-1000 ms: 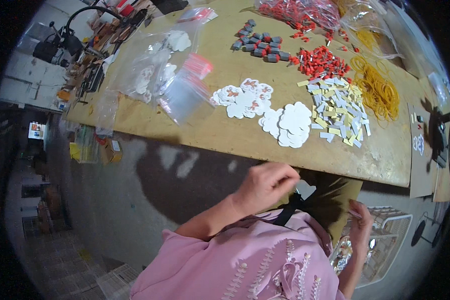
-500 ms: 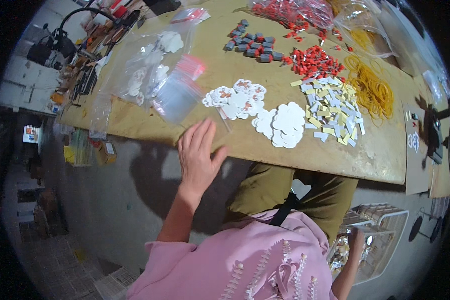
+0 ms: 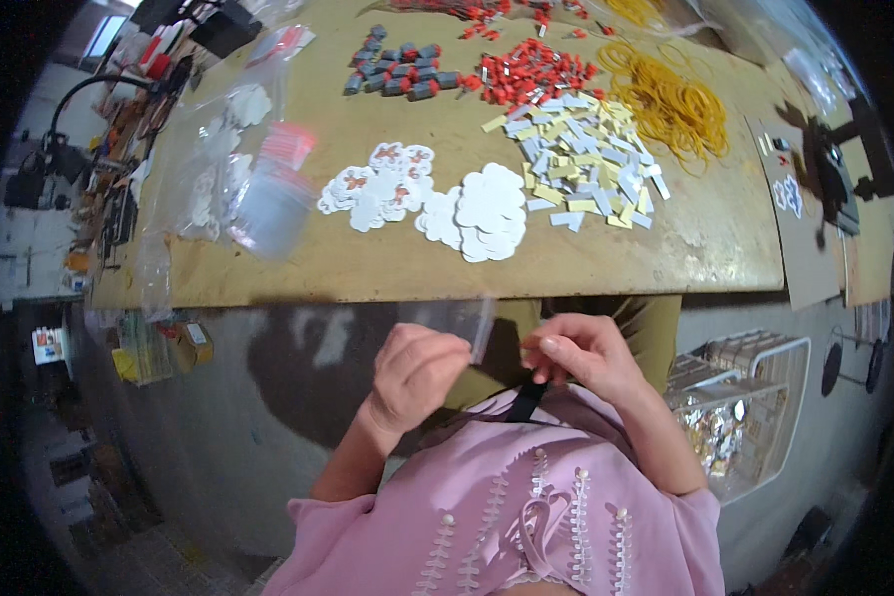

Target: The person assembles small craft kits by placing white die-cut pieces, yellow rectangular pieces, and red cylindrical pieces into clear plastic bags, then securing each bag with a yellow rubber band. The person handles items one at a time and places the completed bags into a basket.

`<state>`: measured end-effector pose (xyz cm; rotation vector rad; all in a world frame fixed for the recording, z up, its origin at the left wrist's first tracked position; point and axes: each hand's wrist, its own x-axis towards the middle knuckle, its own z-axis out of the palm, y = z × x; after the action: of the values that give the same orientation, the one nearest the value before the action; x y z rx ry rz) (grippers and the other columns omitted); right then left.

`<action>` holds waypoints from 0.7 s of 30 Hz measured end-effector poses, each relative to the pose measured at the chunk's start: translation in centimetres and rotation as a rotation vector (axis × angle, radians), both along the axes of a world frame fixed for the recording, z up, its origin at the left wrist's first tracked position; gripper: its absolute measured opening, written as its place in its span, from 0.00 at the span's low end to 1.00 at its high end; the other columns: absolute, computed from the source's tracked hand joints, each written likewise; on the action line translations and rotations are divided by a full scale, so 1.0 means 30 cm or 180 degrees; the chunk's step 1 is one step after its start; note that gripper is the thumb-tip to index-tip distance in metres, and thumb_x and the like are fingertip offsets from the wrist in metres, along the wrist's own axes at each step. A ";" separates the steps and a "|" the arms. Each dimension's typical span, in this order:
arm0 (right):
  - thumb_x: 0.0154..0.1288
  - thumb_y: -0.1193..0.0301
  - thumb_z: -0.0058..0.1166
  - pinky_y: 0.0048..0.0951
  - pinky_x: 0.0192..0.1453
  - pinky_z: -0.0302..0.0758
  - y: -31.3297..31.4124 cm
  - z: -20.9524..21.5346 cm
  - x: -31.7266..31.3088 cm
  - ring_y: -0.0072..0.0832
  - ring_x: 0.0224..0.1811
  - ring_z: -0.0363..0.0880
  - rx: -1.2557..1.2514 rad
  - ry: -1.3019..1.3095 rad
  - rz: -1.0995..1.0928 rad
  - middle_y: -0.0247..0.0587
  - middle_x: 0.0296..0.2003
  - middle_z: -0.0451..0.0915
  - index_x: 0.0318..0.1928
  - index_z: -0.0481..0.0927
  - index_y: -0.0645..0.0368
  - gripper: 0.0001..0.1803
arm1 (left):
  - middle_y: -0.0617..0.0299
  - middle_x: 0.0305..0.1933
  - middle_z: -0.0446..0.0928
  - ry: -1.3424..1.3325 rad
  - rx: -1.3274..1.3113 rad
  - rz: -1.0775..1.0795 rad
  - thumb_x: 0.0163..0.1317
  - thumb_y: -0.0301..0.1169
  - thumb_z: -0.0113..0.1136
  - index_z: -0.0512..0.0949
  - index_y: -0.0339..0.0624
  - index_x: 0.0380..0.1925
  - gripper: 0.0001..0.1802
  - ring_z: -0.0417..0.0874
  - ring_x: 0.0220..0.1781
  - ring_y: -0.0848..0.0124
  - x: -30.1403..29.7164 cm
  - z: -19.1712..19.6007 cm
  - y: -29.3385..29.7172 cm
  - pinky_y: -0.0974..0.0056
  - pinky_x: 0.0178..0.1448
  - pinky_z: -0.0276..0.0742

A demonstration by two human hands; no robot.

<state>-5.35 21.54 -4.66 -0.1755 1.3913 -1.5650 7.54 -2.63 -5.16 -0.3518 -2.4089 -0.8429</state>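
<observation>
My left hand point(image 3: 412, 375) is closed, pinching a small clear zip bag point(image 3: 482, 333) above my lap, just off the table's front edge. Facing it, my right hand point(image 3: 594, 360) has loosely curled fingers with gaps between them, and nothing shows in them; it is apart from the bag. On the table beyond lie white scalloped cards point(image 3: 492, 211) in a stack and several printed cards point(image 3: 387, 187) beside them. More clear zip bags point(image 3: 273, 211) with a pink-red band lie farther left.
On the table point(image 3: 656, 266) are yellow and white small strips point(image 3: 591, 164), red small parts point(image 3: 531, 72), grey-and-red pieces point(image 3: 402, 72) and yellow rubber bands point(image 3: 675, 99). A large clear bag point(image 3: 194, 149) covers the left side. A white basket point(image 3: 780, 412) with shiny packets stands at lower right.
My left hand has drawn back from the table edge toward my lap with a clear zip bag. My right hand has come up from the basket to face it.
</observation>
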 end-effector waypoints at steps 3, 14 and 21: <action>0.81 0.63 0.62 0.19 0.32 0.79 -0.025 -0.016 -0.008 0.18 0.31 0.87 -0.0327 -0.0450 0.0120 0.38 0.37 0.91 0.44 0.86 0.64 0.14 | 0.60 0.46 0.86 -0.0049 0.0091 -0.0682 0.51 0.21 0.75 0.85 0.43 0.40 0.15 0.85 0.42 0.61 -0.007 0.027 0.046 0.56 0.49 0.83; 0.78 0.67 0.67 0.16 0.23 0.73 0.108 -0.102 0.064 0.16 0.23 0.83 0.0011 -0.0412 -0.0735 0.32 0.27 0.87 0.38 0.83 0.58 0.10 | 0.56 0.45 0.86 -0.1325 0.1133 -0.0353 0.58 0.17 0.70 0.85 0.38 0.44 0.14 0.87 0.42 0.63 -0.114 -0.036 0.169 0.61 0.47 0.83; 0.78 0.65 0.67 0.18 0.22 0.70 0.083 -0.092 0.074 0.15 0.21 0.80 0.0161 -0.0176 -0.1113 0.31 0.25 0.84 0.36 0.81 0.58 0.13 | 0.57 0.34 0.85 -0.1703 0.1485 -0.0261 0.62 0.22 0.74 0.85 0.37 0.39 0.07 0.87 0.31 0.67 -0.162 -0.042 0.253 0.64 0.35 0.81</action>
<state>-3.12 24.02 -7.41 0.1494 1.4726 -1.8009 2.68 4.95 -6.42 -0.0395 -2.5598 -1.6660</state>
